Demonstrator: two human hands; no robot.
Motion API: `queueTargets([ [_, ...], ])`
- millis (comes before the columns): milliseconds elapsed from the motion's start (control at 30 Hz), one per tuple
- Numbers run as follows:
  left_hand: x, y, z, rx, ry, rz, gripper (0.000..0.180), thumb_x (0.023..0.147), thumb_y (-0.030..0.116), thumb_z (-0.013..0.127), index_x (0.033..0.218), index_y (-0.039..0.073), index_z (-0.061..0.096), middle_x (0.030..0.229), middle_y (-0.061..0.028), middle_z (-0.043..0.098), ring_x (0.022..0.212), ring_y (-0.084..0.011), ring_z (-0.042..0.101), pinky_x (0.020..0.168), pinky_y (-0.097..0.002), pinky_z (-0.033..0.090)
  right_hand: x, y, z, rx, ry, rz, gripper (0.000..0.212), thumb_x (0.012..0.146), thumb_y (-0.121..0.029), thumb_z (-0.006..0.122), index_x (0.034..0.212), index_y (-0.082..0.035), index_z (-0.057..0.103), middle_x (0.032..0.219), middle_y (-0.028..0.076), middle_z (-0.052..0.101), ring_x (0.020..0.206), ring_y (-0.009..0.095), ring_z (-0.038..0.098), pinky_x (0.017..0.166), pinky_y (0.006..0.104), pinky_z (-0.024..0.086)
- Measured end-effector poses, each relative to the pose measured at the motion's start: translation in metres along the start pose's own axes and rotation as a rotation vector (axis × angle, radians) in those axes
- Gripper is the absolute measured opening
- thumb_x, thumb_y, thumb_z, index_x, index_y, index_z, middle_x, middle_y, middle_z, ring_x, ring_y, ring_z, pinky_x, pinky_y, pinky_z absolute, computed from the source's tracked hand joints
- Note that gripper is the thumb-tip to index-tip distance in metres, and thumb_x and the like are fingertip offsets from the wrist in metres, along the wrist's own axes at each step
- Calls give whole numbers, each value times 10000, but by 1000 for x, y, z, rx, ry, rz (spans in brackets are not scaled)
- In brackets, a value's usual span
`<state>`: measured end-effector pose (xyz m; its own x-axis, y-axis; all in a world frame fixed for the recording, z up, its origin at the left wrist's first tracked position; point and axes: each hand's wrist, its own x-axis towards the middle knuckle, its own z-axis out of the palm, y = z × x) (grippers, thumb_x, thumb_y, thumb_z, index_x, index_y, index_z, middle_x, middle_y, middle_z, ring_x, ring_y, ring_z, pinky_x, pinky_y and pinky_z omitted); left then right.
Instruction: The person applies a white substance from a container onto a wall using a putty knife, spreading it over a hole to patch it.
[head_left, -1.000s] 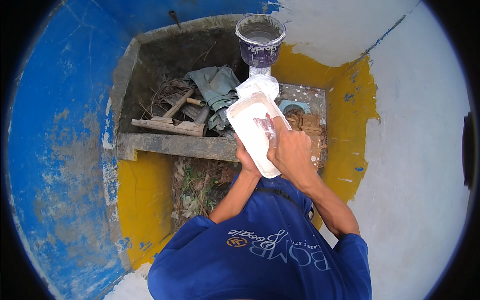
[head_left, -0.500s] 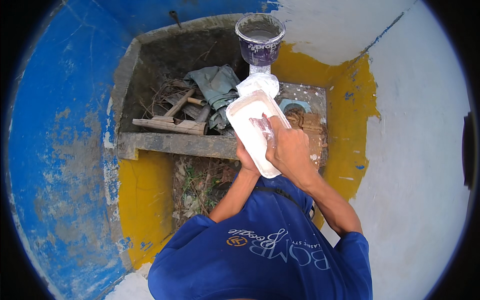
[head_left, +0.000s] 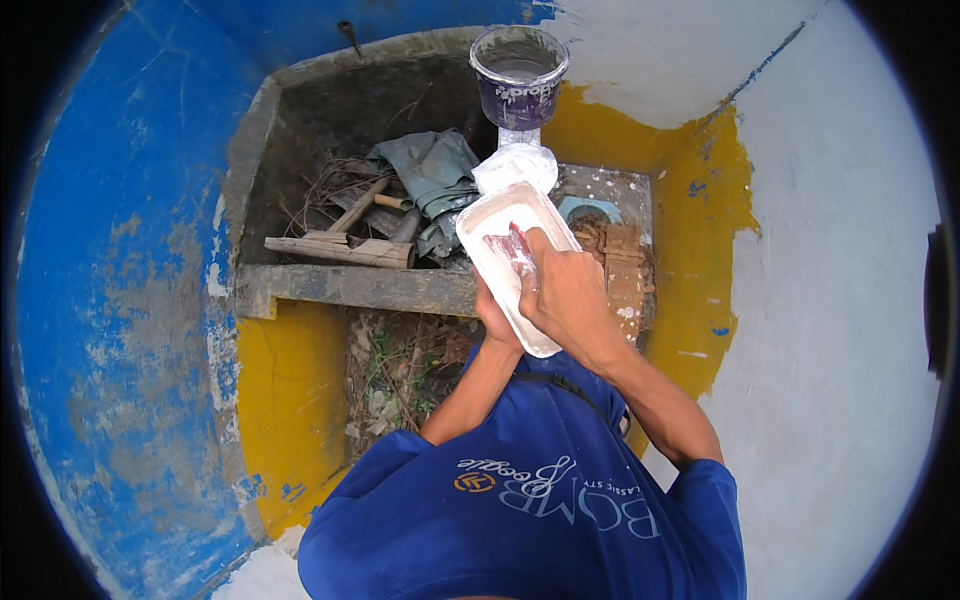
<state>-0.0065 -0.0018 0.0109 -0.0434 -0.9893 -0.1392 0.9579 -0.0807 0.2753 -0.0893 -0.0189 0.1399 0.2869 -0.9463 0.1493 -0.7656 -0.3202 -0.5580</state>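
The left hand (head_left: 496, 318) holds a tray (head_left: 508, 203); inside it, the right hand (head_left: 568, 297) grips a scraper (head_left: 516, 252), likely mixing. Next needs steady holding.

tray (head_left: 503, 204): looks smooth, plastic, paste-smeared | bucket (head_left: 518, 108): glossy plastic, crusted rim | white bag (head_left: 517, 168): thin, crinkled plastic | green sheet (head_left: 430, 165): creased, matt | ledge (head_left: 370, 292): rough concrete | shirt (head_left: 440, 535): matt cloth | blue wall (head_left: 110, 230): flaking paint

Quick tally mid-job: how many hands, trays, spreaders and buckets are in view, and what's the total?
Hands: 2 (left hand, right hand)
White tray: 1
White-smeared spreader: 1
Purple bucket: 1
Total: 5
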Motion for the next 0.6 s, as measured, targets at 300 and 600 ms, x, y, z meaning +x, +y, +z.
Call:
queueTargets([
  [300,-1,1,-12,14,-130,8,653,973,532,323,1467,106,288,1458,-91,390,1324,-271,396,1121,-428,295,1,-1,1,-31,-43,11,280,767,-62,551,1033,22,527,609,257,597,594,425,622,590,515,484],
  [600,-2,-3,4,-19,-22,-14,621,964,460,253,1477,111,267,1466,-95,368,1315,-263,402,1106,-425,314,5,6,-1,-59,12,118,279,768,-66,545,1028,33,520,612,258,594,582,436,613,570,534,473],
])
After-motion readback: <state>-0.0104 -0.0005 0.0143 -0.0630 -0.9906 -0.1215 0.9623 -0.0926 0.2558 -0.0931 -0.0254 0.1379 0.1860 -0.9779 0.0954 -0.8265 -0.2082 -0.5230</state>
